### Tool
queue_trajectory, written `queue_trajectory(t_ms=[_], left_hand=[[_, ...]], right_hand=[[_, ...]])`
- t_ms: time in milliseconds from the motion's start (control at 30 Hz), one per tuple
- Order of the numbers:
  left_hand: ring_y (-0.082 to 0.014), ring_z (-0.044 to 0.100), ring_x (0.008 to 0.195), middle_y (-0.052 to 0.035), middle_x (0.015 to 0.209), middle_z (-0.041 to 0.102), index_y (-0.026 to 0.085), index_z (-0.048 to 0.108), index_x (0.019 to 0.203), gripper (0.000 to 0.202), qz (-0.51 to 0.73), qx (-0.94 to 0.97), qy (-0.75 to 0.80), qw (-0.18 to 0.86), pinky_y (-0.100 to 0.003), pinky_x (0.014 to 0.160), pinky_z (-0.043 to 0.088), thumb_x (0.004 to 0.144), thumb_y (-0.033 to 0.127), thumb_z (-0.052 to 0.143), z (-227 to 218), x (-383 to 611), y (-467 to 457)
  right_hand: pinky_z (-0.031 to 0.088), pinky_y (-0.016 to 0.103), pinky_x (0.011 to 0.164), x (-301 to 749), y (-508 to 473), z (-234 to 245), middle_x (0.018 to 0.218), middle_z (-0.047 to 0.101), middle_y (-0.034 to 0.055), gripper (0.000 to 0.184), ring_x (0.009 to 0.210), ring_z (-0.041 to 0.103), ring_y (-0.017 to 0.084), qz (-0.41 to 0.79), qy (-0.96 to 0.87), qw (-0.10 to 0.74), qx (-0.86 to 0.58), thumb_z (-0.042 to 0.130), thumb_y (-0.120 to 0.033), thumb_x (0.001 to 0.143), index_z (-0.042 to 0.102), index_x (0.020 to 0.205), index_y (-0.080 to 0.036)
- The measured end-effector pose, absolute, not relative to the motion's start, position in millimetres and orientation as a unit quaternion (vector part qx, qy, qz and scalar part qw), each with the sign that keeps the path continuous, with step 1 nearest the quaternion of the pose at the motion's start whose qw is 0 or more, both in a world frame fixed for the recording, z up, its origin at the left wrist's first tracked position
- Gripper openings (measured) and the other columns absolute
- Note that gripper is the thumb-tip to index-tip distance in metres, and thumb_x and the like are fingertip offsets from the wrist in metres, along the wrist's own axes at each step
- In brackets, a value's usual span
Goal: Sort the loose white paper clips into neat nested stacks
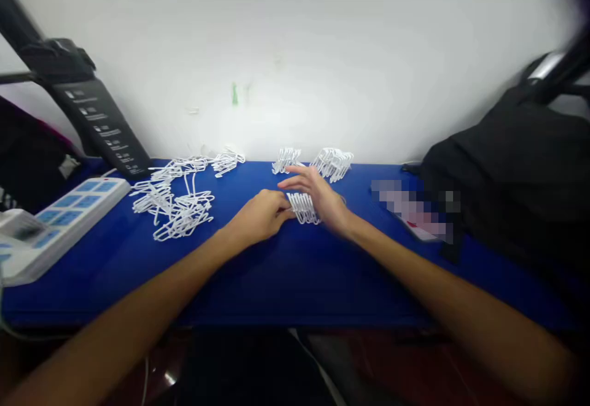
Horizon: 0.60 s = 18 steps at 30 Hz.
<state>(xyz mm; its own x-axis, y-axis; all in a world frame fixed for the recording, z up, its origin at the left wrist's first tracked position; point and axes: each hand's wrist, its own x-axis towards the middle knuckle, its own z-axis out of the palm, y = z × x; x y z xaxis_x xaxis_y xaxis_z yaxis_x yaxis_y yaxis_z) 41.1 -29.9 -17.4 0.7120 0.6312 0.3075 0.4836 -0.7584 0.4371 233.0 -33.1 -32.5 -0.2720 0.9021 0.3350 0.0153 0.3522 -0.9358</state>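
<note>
Between my two hands on the blue table stands a neat row of small white bent-wire hooks (303,208). My left hand (263,217) is closed at the row's left end, with thumb and forefinger against it; its other fingertips are hidden. My right hand (322,197) lies along the right end, fingers stretched out to the left above the row. Behind the hands are two more bunches of the same hooks, one bunch (286,159) partly behind my right fingertips and another bunch (332,164) to its right. A loose tangle of hooks (177,200) spreads left of my left hand.
A small bunch of hooks (228,161) lies by the white wall (295,56). On the left are a white power strip (69,215) with blue panels and a black stand (104,117). To the right sit a partly blurred phone (421,231) and a black bag (507,166).
</note>
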Motion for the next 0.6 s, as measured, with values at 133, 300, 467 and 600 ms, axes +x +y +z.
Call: queue_trajectory(t_ms=[133,300,467,600], left_hand=[[-0.0176,0.066,0.075,-0.0076,0.090,0.077,0.017,0.080,0.085,0.021,0.221,0.910,0.316,0.154,-0.029,0.068,0.044,0.100,0.022,0.066,-14.5,36.4,-26.6],[-0.0170,0.063,0.072,-0.0057,0.083,0.075,0.018,0.083,0.094,0.016,0.222,0.907,0.332,0.136,-0.029,0.067,0.041,0.097,0.029,0.072,-12.9,29.8,-23.2],[-0.0193,0.065,0.078,-0.0068,0.089,0.075,0.017,0.082,0.095,0.016,0.200,0.907,0.345,0.132,-0.030,0.070,0.044,0.090,0.033,0.081,-5.7,22.1,-20.2],[-0.0251,0.071,0.094,-0.0099,0.108,0.077,0.017,0.078,0.118,0.056,0.198,0.886,0.373,0.190,-0.032,0.077,0.054,0.070,0.039,0.096,2.0,13.8,-17.0]], right_hand=[[0.050,0.045,0.116,240.0,-36.8,-23.2,0.118,0.076,0.0106,0.061,0.119,0.071,0.026,0.430,-0.666,0.505,-0.341,0.042,-0.071,0.102,0.067,0.129,-0.022],[0.053,0.045,0.110,257.5,-43.3,-15.4,0.126,0.074,0.0087,0.044,0.121,0.070,0.026,0.360,-0.755,0.427,-0.344,0.073,-0.052,0.094,0.070,0.127,-0.024],[0.058,0.044,0.101,266.0,-44.3,-12.5,0.127,0.075,0.0104,0.050,0.115,0.072,0.027,0.283,-0.804,0.390,-0.348,0.083,-0.042,0.086,0.070,0.129,-0.023],[0.059,0.040,0.095,270.2,-40.3,-12.9,0.121,0.078,0.0094,0.045,0.110,0.074,0.026,0.260,-0.819,0.371,-0.353,0.084,-0.038,0.083,0.073,0.124,-0.021]])
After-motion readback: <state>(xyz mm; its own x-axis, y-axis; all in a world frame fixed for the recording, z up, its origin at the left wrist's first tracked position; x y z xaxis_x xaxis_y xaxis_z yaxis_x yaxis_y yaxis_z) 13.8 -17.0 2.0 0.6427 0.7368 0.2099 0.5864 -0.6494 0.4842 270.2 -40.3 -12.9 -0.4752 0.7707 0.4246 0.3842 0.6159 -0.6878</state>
